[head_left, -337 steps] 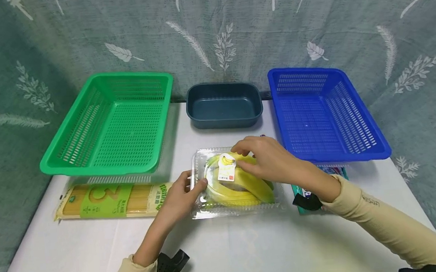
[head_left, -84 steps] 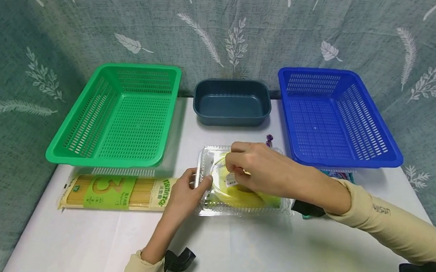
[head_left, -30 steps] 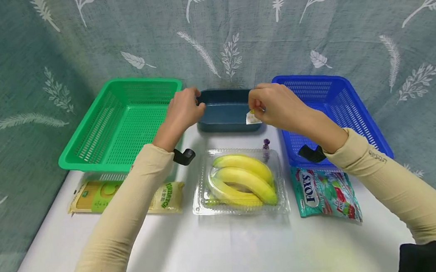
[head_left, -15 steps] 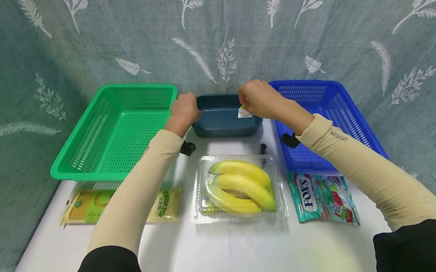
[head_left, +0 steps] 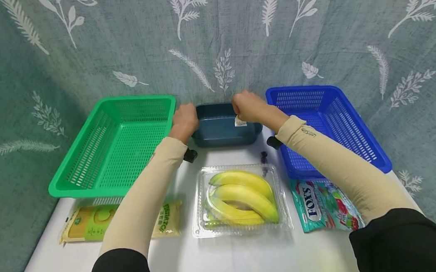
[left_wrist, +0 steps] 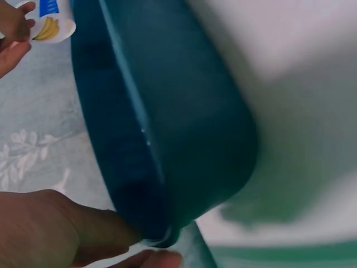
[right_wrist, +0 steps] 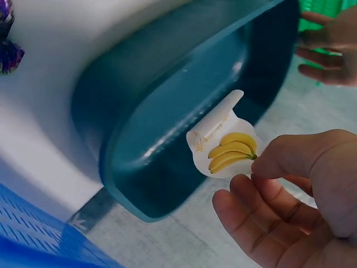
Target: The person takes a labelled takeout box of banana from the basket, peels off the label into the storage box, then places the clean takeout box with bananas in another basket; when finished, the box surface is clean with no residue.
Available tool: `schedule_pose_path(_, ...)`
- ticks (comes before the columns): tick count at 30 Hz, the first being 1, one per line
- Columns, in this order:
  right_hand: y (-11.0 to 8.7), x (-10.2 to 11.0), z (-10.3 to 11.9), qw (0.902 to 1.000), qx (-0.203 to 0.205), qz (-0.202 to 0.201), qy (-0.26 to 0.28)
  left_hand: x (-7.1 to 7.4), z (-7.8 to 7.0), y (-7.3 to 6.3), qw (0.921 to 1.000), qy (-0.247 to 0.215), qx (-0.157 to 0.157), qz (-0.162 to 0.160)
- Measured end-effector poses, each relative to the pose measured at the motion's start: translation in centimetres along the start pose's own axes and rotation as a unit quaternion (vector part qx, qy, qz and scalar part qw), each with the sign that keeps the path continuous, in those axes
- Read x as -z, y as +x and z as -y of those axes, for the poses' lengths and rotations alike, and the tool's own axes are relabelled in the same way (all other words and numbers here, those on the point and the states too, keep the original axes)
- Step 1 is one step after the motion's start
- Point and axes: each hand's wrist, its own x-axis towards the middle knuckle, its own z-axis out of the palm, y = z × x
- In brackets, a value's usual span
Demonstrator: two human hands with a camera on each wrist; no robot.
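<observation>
My right hand (head_left: 249, 106) pinches a white sticker (right_wrist: 226, 148) printed with bananas between thumb and forefinger, its upper end curled over. It hangs over the dark teal tub (head_left: 222, 139), at the tub's right side. At the tub's left end, my left hand (head_left: 185, 120) grips the rim; the left wrist view shows the thumb (left_wrist: 106, 229) and a finger meeting at the edge. Nearer to me, several bananas (head_left: 249, 196) lie in a closed clear plastic clamshell (head_left: 199, 232), its lid bare of any label.
Left stands a green basket (head_left: 105, 188), right a blue basket (head_left: 306, 172). A pasta pack (head_left: 85, 227) lies partly under my left sleeve. A teal FOX'S candy bag (head_left: 320, 209) is below the blue basket. A purple wrapped candy (head_left: 264, 157) sits behind the clamshell.
The banana sticker, earlier on the clamshell lid, has been peeled off by my right hand and carried over the tub. My left hand has left the clamshell and taken hold of the tub's rim.
</observation>
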Motion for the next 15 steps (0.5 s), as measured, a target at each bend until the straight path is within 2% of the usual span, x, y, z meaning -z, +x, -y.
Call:
schedule_pose_path(6,1.1,-1.5,-0.4,0.9993,-0.011,0.033,-0.011,-0.4,0.3,-0.2,1.0,-0.001,0.004,0.002)
schedule_pose_path(15,2.7,-3.9,-0.6,0.9952,-0.027,0.084,-0.042,-0.9,-0.1,0.1,0.9998,0.013,0.01,0.013)
